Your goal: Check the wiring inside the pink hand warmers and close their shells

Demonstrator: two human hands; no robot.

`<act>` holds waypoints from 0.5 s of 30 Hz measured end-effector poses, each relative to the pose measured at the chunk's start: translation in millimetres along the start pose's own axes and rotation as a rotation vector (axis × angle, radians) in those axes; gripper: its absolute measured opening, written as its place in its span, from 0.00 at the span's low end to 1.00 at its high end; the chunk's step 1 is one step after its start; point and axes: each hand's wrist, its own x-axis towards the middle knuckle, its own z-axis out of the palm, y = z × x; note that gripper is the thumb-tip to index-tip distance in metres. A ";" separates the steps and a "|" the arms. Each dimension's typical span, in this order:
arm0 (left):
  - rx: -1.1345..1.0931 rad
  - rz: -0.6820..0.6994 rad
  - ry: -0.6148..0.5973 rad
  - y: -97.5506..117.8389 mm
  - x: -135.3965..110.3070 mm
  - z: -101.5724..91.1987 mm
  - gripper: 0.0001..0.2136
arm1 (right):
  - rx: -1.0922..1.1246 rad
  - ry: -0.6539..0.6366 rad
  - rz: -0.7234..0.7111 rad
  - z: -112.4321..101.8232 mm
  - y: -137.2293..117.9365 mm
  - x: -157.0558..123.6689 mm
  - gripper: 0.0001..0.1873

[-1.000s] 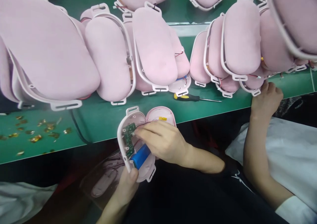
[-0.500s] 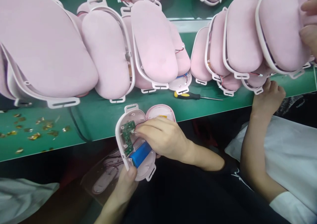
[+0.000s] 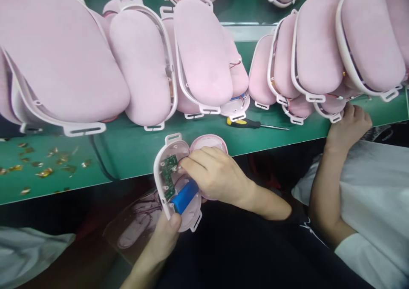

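Observation:
My left hand (image 3: 168, 233) grips the lower edge of an open pale pink plastic casing (image 3: 191, 217), thumb over the rim. Inside the casing are a green circuit board (image 3: 167, 174) and a blue battery pack (image 3: 185, 196). Over the casing, my right hand (image 3: 219, 174) has its thumb and forefinger pinched on a small white wire connector (image 3: 180, 167), close to the board's white socket. Thin wires run near these fingertips. The casing's other pink half (image 3: 209, 141) lies behind my right hand, which partly covers it.
Pink padded casings (image 3: 203, 55) stand in rows along the green bench (image 3: 128, 148). A yellow-and-black screwdriver (image 3: 244, 122) lies before them. Gold-coloured scraps (image 3: 44, 172) are scattered at left. A co-worker's hand (image 3: 349, 121) rests at the bench edge on the right. A transparent container (image 3: 128, 225) with parts sits below.
The view has shifted slightly. My right fingertips remain near the board, with the connector showing a little apart from the socket. A co-worker's other hand at the upper right has left the view.

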 end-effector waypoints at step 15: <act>0.310 0.161 -0.100 22.7 5.7 16.6 0.37 | -0.038 -0.049 -0.052 -6.0 3.7 5.2 0.14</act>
